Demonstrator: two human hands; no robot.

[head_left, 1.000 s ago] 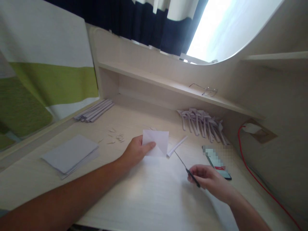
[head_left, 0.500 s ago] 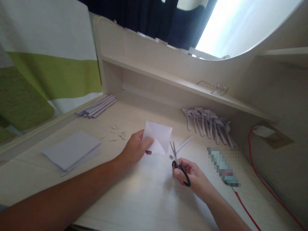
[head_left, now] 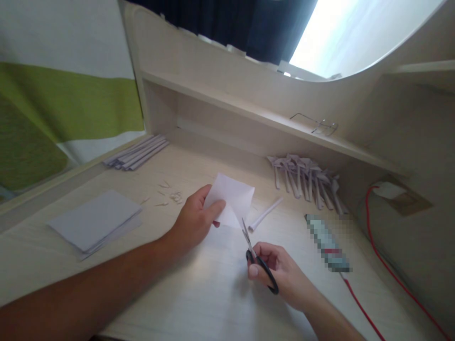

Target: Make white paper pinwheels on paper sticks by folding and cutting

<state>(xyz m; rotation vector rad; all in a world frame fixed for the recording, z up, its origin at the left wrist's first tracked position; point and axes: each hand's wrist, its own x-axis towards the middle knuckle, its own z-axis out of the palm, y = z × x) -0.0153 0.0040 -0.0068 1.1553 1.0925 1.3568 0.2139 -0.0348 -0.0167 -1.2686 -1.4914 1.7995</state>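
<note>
Head view: the left hand [head_left: 195,215] pinches the paper square [head_left: 232,196] between thumb and fingers, above the table [head_left: 177,298]. Within 1 second the scissors [head_left: 253,254], right hand [head_left: 282,272] fingers curled about their handles, have shifted from the paper tube [head_left: 266,214] to the square's lower corner, blades slightly parted, apparently lined up; contact cannot be confirmed.

One head-worn camera looks forward and down from close above the near side of the pale wood-grain desk [head_left: 177,303], reaching the bright white window [head_left: 330,38] behind it, where glare probably hides detail.
</note>
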